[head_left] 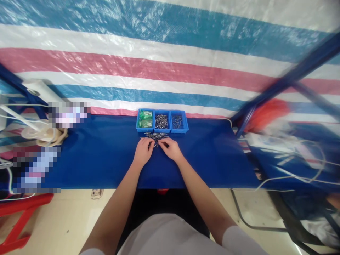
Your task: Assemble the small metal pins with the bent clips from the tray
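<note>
Your left hand point(143, 151) and right hand point(171, 148) are near each other over the blue table point(212, 156), with fingers bent inward. The small metal pieces point(157, 135) lie in a loose pile at your fingertips and just beyond; whether you pinch any, I cannot tell. Beyond this pile, 3 blue trays point(179, 131) stand side by side, green packets point(145, 123) in the left tray.

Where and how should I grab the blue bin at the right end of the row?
Probably by the right wall of the right-end bin, coming from the right with the right hand and pinching the rim. That side stands free, while its left side adjoins the middle bin and striped sheeting rises behind.
</note>
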A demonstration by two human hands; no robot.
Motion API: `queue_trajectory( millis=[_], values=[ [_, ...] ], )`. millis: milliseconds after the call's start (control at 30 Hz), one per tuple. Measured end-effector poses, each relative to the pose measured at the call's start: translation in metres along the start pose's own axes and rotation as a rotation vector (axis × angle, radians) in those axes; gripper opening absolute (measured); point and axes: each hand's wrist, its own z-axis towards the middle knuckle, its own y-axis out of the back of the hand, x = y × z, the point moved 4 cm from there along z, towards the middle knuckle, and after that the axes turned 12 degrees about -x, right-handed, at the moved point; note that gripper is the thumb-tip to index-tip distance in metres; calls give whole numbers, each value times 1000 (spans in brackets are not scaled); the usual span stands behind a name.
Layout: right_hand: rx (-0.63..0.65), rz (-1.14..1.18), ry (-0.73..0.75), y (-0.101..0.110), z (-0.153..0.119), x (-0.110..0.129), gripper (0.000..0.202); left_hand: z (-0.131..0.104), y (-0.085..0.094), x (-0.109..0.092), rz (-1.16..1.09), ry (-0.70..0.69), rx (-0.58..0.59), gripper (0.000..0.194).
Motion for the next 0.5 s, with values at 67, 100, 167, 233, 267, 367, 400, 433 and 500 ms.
queue_trajectory(
  millis=[67, 100, 167, 233, 267, 367, 400, 433, 500],
  values=[
    [3, -5, 1, 1, 0, 1, 18, 0, 1, 0, -7, 8, -2, 20],
    [3, -9, 1, 1, 0, 1, 18, 0, 1, 0, -9, 9, 1, 20],
    [0, -14, -4, 2, 0, 2, 18, 0, 0, 0, -13, 9, 8, 20],
    [2, -11, -11, 2, 0, 2, 18, 0, 0, 1, -17, 8, 9, 21],
    [3, -7, -16, 2, 1, 2, 18, 0, 0, 1, -17, 8, 10, 21],
    [2, 13, -36, 2, 1, 1, 17, 0, -1, 2, -4, 11, 23, 22],
    [0, 22, -44, 2, 1, 1, 17, 0, -1, 2, 1, 14, 30, 22],
    [-1, 30, -54, 3, 1, 1, 18, 0, -2, 3, 7, 17, 36, 23],
    [1, 45, -78, 3, 1, 0, 19, 0, -2, 3, 14, 23, 48, 24]
  ],
)
